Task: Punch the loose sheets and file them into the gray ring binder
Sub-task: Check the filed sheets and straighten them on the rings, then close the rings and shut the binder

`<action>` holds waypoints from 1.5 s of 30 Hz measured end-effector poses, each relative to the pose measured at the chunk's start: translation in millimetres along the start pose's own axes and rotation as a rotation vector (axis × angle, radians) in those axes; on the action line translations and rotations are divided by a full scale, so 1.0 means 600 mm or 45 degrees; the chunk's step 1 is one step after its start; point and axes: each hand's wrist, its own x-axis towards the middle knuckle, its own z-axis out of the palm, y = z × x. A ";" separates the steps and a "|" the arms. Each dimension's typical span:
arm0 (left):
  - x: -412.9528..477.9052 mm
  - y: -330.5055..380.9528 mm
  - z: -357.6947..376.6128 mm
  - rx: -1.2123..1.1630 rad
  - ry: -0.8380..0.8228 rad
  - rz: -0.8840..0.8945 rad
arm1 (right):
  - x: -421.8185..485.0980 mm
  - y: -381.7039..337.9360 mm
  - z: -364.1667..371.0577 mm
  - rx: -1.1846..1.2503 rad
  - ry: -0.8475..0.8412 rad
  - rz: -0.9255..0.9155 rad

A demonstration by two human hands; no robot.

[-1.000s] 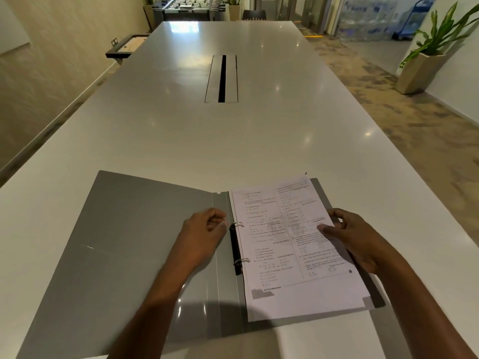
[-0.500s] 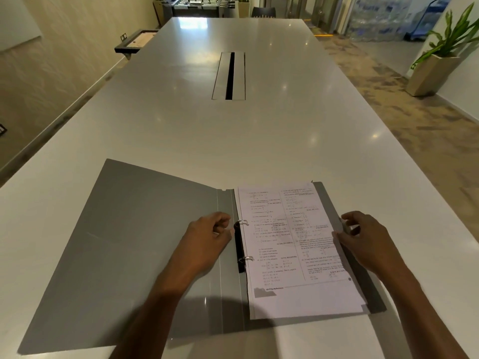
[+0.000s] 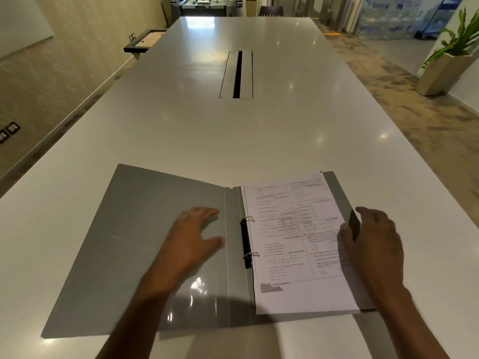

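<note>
Gray binder [image 3: 145, 255] lies open, spine twelve-to-six; left hand [image 3: 191, 239] spread flat at nine, right hand [image 3: 373, 242] pinching the cover edge [image 3: 354, 224] at three.

Left hand [image 3: 193, 237] flat (right hand [image 3: 373, 244] pinching).

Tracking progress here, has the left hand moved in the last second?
Yes. The left hand shifted leftward, off the binder rings onto the open cover.

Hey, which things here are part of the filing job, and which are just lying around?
Job in hand:
gray ring binder, lying open
printed sheets on its rings
left hand
right hand

Just lying about:
potted plant
foosball table
stacked water bottles
</note>
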 end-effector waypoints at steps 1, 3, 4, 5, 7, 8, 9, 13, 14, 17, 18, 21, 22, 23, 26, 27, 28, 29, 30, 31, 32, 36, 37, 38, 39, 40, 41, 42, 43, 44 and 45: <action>0.005 0.005 0.009 0.109 -0.124 0.020 | -0.003 -0.009 0.002 -0.082 0.086 -0.081; 0.016 0.015 0.031 0.215 -0.345 0.043 | -0.014 -0.038 0.005 -0.092 0.189 -0.200; 0.020 0.020 0.040 0.231 -0.417 0.067 | -0.023 -0.054 0.007 -0.051 0.191 -0.232; 0.022 0.026 0.050 0.240 -0.453 0.111 | -0.033 -0.070 0.008 0.000 0.167 -0.262; 0.024 0.035 0.065 0.242 -0.461 0.199 | -0.056 -0.096 0.012 0.137 0.067 -0.308; 0.024 0.038 0.070 0.247 -0.455 0.218 | -0.066 -0.106 0.013 0.200 0.017 -0.331; 0.025 0.039 0.073 0.250 -0.452 0.229 | -0.076 -0.115 0.014 0.246 -0.026 -0.349; 0.032 0.027 0.074 0.236 -0.449 0.231 | -0.099 -0.149 0.019 0.349 -0.170 -0.422; 0.033 0.025 0.072 0.219 -0.435 0.233 | -0.102 -0.156 0.022 0.367 -0.216 -0.436; 0.033 0.024 0.064 0.190 -0.422 0.213 | -0.107 -0.171 0.032 0.399 -0.323 -0.472; 0.032 0.026 0.063 0.205 -0.430 0.225 | -0.107 -0.175 0.035 0.414 -0.345 -0.472; 0.028 0.029 0.059 0.245 -0.441 0.277 | -0.105 -0.183 0.042 0.472 -0.406 -0.442; 0.028 0.029 0.057 0.233 -0.445 0.278 | -0.104 -0.185 0.044 0.491 -0.425 -0.428; 0.027 0.030 0.055 0.198 -0.447 0.278 | -0.103 -0.186 0.047 0.506 -0.442 -0.415; 0.024 0.031 0.049 0.022 -0.460 0.263 | -0.100 -0.187 0.053 0.552 -0.495 -0.372; 0.023 0.031 0.048 -0.019 -0.466 0.262 | -0.099 -0.186 0.056 0.572 -0.508 -0.356; 0.023 0.031 0.046 -0.044 -0.470 0.264 | -0.098 -0.185 0.058 0.591 -0.516 -0.341; 0.024 0.031 0.045 -0.061 -0.474 0.269 | -0.097 -0.184 0.060 0.609 -0.520 -0.323; 0.025 0.032 0.045 -0.068 -0.476 0.275 | -0.095 -0.182 0.062 0.625 -0.516 -0.308; 0.025 0.033 0.045 -0.066 -0.475 0.281 | -0.094 -0.180 0.065 0.639 -0.510 -0.295; 0.025 0.035 0.044 -0.051 -0.468 0.288 | -0.092 -0.179 0.068 0.648 -0.504 -0.286; 0.028 0.046 0.044 -0.004 -0.438 0.337 | -0.087 -0.175 0.075 0.656 -0.517 -0.265; 0.030 0.049 0.045 -0.010 -0.438 0.334 | -0.087 -0.176 0.075 0.663 -0.525 -0.261; 0.031 0.052 0.045 -0.023 -0.440 0.325 | -0.087 -0.177 0.074 0.677 -0.532 -0.255; 0.033 0.054 0.046 -0.038 -0.446 0.312 | -0.087 -0.178 0.073 0.697 -0.540 -0.244; 0.035 0.057 0.048 -0.051 -0.449 0.302 | -0.086 -0.180 0.072 0.718 -0.547 -0.228; 0.037 0.057 0.050 -0.063 -0.449 0.297 | -0.085 -0.182 0.071 0.739 -0.550 -0.212; 0.039 0.058 0.052 -0.071 -0.448 0.297 | -0.083 -0.185 0.070 0.750 -0.547 -0.198; 0.041 0.058 0.054 -0.070 -0.452 0.295 | -0.081 -0.187 0.071 0.749 -0.539 -0.182; 0.042 0.059 0.056 -0.060 -0.457 0.293 | -0.078 -0.189 0.071 0.740 -0.528 -0.164; 0.043 0.061 0.058 -0.044 -0.462 0.290 | -0.076 -0.191 0.072 0.733 -0.515 -0.139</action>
